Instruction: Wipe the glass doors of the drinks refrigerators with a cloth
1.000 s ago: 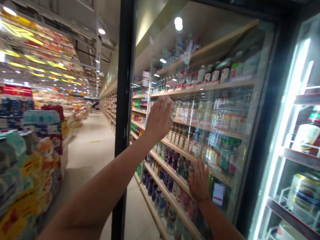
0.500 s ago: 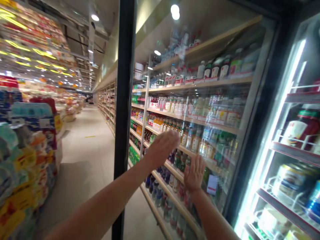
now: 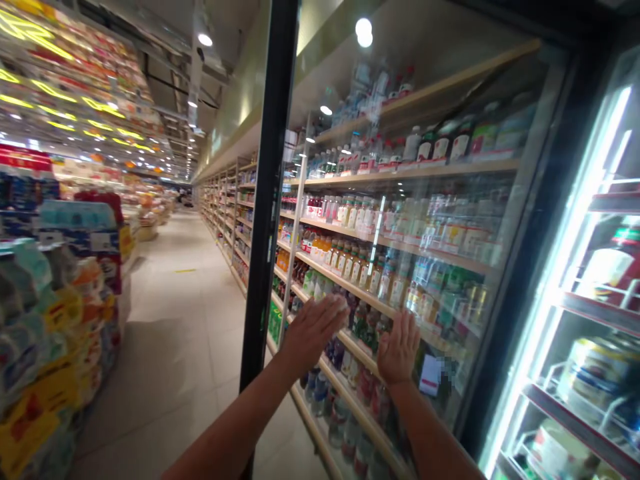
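Since a second ago my left hand (image 3: 315, 330) has slid lower over the clear, black-framed glass door (image 3: 420, 267), fingers straight and together; what lies beneath its palm is hidden. My right hand (image 3: 399, 347) stands beside it, flat, fingers slightly apart; from here I can't confirm contact. The white-lit drinks cooler (image 3: 600, 312) is cut off at right. Beyond the pane, reflections blur bottles on pale wooden shelves (image 3: 415, 173).
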`<action>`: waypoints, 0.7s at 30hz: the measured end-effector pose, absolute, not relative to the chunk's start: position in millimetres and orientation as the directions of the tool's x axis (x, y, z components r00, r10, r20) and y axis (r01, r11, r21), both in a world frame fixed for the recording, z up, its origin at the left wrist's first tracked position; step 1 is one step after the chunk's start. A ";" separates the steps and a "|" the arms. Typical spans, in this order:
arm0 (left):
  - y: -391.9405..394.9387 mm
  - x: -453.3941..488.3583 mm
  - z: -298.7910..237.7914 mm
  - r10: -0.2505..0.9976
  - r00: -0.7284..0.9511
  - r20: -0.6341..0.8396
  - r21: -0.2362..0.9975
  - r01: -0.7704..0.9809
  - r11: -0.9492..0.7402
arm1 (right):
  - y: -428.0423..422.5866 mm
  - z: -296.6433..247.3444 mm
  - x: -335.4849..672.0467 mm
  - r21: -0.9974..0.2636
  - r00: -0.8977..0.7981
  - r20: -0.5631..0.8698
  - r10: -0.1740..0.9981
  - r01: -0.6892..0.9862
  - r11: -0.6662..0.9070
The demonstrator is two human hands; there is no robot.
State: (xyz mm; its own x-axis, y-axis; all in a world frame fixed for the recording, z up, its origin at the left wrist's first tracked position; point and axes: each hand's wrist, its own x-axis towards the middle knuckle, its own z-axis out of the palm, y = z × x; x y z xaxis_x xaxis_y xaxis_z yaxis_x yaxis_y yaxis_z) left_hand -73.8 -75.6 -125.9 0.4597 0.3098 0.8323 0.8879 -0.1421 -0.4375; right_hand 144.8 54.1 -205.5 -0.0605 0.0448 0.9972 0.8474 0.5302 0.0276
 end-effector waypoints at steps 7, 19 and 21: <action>-78.0 -94.0 -101.5 0.147 0.085 0.985 -0.072 0.993 -0.093 | 54.9 -203.9 143.8 0.036 -0.067 0.997 0.040 0.853 0.520; -80.7 -98.2 -111.2 0.175 0.251 0.952 -0.243 0.968 -0.068 | 52.1 -202.1 143.8 0.039 -0.068 0.997 0.037 0.855 0.517; -81.4 -89.7 -126.0 0.180 0.238 0.954 -0.229 0.971 -0.074 | 53.2 -203.0 144.1 0.036 -0.071 0.996 0.047 0.849 0.527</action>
State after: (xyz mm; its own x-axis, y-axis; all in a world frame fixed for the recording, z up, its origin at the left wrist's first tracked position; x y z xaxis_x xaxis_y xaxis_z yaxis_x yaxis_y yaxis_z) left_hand -89.7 -81.4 -126.0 0.2384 0.1798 0.9544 0.9707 -0.0739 -0.2286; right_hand 144.1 53.2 -203.0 -0.0711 0.0466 0.9964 0.8490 0.5272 0.0359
